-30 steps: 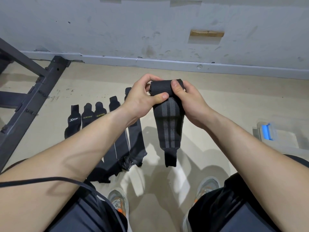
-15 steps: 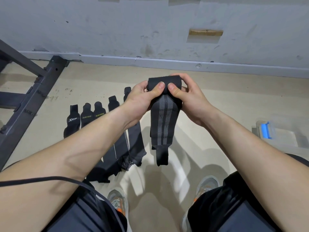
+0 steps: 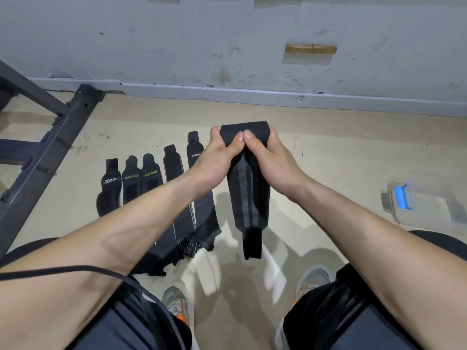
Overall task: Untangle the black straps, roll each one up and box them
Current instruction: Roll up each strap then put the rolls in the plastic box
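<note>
Both hands are gripping the rolled top of a black strap (image 3: 249, 195) above the floor, left hand (image 3: 219, 157) and right hand (image 3: 268, 159) thumbs touching on it, its tail hanging below them.

A dark metal frame (image 3: 50, 152) lies at my left on the beige floor (image 3: 353, 152), its end near the scuffed grey wall (image 3: 177, 41). A small wooden block (image 3: 310, 49) is set in that wall. My grey-and-orange shoes (image 3: 178, 304) show below.
</note>
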`<state>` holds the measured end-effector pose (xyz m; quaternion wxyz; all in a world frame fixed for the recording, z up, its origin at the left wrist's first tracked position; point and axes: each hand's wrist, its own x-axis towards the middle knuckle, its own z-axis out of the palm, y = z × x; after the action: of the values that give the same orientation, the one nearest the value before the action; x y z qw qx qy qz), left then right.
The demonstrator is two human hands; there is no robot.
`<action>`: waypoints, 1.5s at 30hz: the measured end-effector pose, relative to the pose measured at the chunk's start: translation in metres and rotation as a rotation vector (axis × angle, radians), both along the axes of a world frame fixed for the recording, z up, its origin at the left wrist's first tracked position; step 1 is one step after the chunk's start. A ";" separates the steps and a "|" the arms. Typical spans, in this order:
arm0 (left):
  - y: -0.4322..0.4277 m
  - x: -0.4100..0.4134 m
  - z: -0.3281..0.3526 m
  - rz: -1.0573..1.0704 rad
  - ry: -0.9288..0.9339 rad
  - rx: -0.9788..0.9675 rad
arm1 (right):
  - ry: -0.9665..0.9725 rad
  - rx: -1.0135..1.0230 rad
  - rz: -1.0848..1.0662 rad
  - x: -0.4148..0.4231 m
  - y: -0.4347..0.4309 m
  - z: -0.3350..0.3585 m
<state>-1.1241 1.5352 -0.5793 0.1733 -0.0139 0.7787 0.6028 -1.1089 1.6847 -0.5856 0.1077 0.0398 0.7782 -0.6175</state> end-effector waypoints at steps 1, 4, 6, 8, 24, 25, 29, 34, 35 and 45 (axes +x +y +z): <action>0.000 0.001 -0.001 -0.007 -0.008 -0.011 | 0.013 0.039 0.007 0.002 0.002 0.000; -0.001 0.002 -0.001 -0.012 -0.004 -0.018 | 0.049 0.076 -0.002 0.006 0.004 0.003; -0.002 -0.001 0.004 0.002 0.023 -0.011 | 0.053 0.031 -0.059 0.002 0.002 0.007; -0.003 -0.004 0.010 -0.005 0.060 0.025 | 0.018 -0.099 -0.097 -0.007 0.002 0.010; 0.000 -0.004 0.025 -0.042 -0.133 0.323 | 0.079 -0.460 -0.031 -0.009 0.011 0.015; 0.001 -0.004 0.023 -0.025 -0.117 0.334 | 0.083 -0.459 -0.033 -0.009 0.012 0.014; 0.001 -0.004 0.019 0.028 -0.092 0.399 | 0.001 -0.407 -0.092 -0.009 0.011 0.014; -0.005 -0.007 0.017 0.027 -0.029 0.349 | -0.117 -0.186 -0.010 -0.012 0.015 0.012; -0.007 -0.008 0.015 0.032 -0.019 0.336 | -0.124 -0.172 0.014 -0.012 0.014 0.011; -0.014 -0.010 0.008 -0.115 0.290 -0.079 | -0.102 -0.347 -0.032 -0.014 0.010 0.012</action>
<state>-1.1345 1.5213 -0.5716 0.0925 0.1109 0.8182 0.5564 -1.1231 1.6949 -0.5739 0.1425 0.0641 0.6529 -0.7412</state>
